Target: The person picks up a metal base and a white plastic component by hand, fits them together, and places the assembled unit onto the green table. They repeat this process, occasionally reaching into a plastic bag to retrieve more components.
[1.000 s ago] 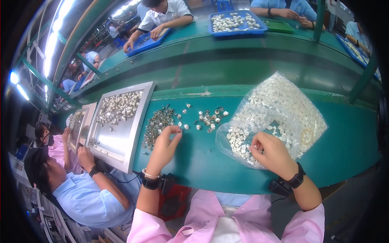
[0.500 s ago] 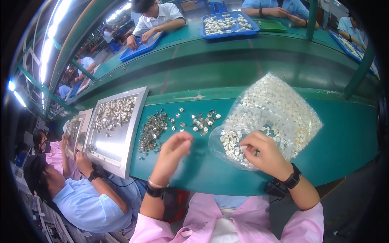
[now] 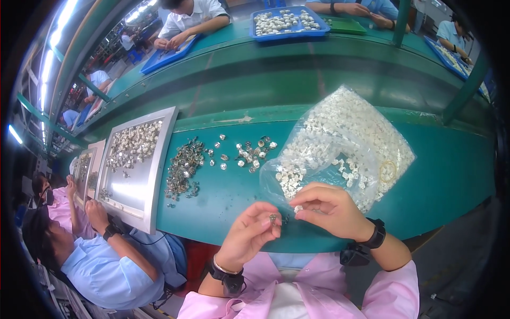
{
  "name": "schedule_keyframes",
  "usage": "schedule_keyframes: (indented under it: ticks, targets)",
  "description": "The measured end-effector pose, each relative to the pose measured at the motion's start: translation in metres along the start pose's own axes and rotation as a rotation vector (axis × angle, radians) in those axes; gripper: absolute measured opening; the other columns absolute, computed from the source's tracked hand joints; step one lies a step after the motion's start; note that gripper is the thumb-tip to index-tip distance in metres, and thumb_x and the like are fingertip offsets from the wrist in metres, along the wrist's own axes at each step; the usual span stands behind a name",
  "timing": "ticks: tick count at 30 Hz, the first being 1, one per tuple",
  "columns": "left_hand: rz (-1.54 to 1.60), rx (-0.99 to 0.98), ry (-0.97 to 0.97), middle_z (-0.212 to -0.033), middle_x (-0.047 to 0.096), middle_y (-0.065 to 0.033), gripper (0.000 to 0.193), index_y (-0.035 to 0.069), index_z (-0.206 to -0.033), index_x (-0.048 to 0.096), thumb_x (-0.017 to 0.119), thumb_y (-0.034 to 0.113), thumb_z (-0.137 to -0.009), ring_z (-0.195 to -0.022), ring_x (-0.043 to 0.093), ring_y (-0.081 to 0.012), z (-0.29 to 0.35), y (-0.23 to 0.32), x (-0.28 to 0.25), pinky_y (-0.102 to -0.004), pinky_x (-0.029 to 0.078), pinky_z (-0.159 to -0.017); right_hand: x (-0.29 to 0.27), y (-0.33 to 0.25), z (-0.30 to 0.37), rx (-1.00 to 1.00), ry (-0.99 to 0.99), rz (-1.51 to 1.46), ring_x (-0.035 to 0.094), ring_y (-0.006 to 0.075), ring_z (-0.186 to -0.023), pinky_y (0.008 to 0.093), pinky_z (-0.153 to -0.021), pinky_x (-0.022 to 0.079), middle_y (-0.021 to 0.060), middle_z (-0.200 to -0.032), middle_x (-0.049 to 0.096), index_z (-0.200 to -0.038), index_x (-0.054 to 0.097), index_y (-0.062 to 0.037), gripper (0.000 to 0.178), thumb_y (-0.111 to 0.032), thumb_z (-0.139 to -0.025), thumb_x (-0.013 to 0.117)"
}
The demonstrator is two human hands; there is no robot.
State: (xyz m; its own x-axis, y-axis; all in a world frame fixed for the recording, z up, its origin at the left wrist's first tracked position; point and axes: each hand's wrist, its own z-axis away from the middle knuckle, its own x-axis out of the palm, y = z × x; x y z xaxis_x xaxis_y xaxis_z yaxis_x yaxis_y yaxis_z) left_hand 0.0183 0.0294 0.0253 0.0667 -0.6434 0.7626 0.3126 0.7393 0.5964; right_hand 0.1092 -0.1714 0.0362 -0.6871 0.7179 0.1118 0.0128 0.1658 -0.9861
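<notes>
Near the front edge of the green table my left hand (image 3: 249, 231) is closed, pinching a small metal part (image 3: 272, 218) at the fingertips. Just right of it, my right hand (image 3: 334, 210) is closed on a small white plastic piece (image 3: 298, 209) between thumb and fingers. The two held pieces are close together but apart. Behind my right hand lies an open clear plastic bag (image 3: 366, 125) full of white pieces. A heap of loose metal parts (image 3: 183, 167) rests left of my left hand. A smaller group of metal-and-white pieces (image 3: 254, 153) lies between heap and bag.
A metal-framed tray (image 3: 164, 159) with many pieces stands at the left, beside a co-worker in a blue shirt (image 3: 111, 266). A raised green ledge (image 3: 234, 119) runs behind the table. Beyond it, people work by blue trays (image 3: 289, 36). A green post (image 3: 467, 90) rises at the right.
My left hand has come right and nearer to me, from beside the loose parts. The right hand has drawn back from the bag's mouth with a white piece, and the hands are now close together.
</notes>
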Motion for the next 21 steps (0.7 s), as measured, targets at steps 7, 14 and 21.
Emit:
schedule_keyframes:
  ticks: [7,14,21]
  targets:
    - [-0.029,0.012,-0.013,-0.096,0.059,-0.0085,0.026,-0.002,-0.117,0.053,0.052,0.008,-0.093,-0.082,0.06,-0.0132,-0.001,-0.01,-0.003,-0.0244,0.051,-0.075,-0.006,0.007,0.001,-0.162,-0.106,0.088,0.059,0.0185,-0.099,0.028,-0.084,0.05,0.0125,-0.104,0.058,-0.104,0.062,0.0034,0.027,0.011,-0.078,0.063]
    - [-0.046,-0.014,-0.06,-0.096,0.061,-0.0081,0.028,-0.004,-0.119,0.053,0.052,0.01,-0.094,-0.082,0.06,-0.0133,-0.003,-0.017,-0.005,-0.0241,0.05,-0.073,0.001,-0.001,0.004,-0.054,-0.03,-0.138,0.06,0.0198,-0.096,0.0283,-0.08,0.051,0.0134,-0.104,0.059,-0.093,0.064,0.0035,0.018,0.011,-0.076,0.065]
    - [-0.123,0.052,0.032,-0.093,0.063,-0.0119,0.025,-0.006,-0.111,0.057,0.052,0.012,-0.094,-0.078,0.062,-0.0162,-0.004,-0.024,0.011,-0.0252,0.052,-0.068,-0.006,0.003,0.002,-0.227,-0.092,0.116,0.061,0.0158,-0.09,0.0263,-0.077,0.051,0.0109,-0.106,0.059,-0.097,0.064,0.0014,0.019,0.007,-0.079,0.064]
